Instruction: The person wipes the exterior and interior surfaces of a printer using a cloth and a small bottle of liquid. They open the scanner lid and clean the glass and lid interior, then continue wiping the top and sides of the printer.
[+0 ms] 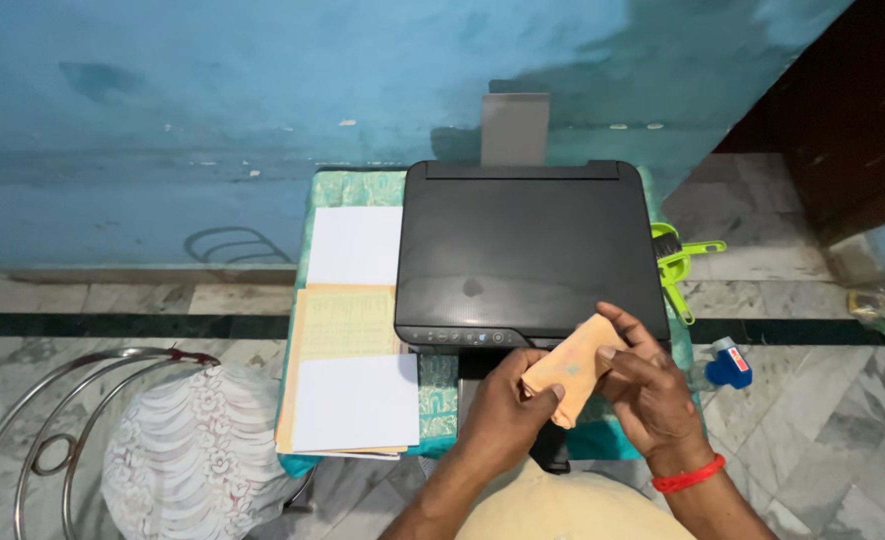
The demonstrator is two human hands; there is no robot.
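Note:
Both hands hold a folded orange cloth [570,366] just in front of a black printer [528,250] on a small table. My left hand [503,410] pinches the cloth's lower left side. My right hand [648,385], with a red band at the wrist, grips its right edge with the fingers laid over it. The cloth hovers by the printer's front control strip [463,337].
A stack of white and yellowish papers [351,330] lies left of the printer on a teal patterned table cover [438,395]. A green brush [678,262] and a blue-capped bottle [725,365] sit at the right. A lace-covered metal stool [188,455] stands lower left.

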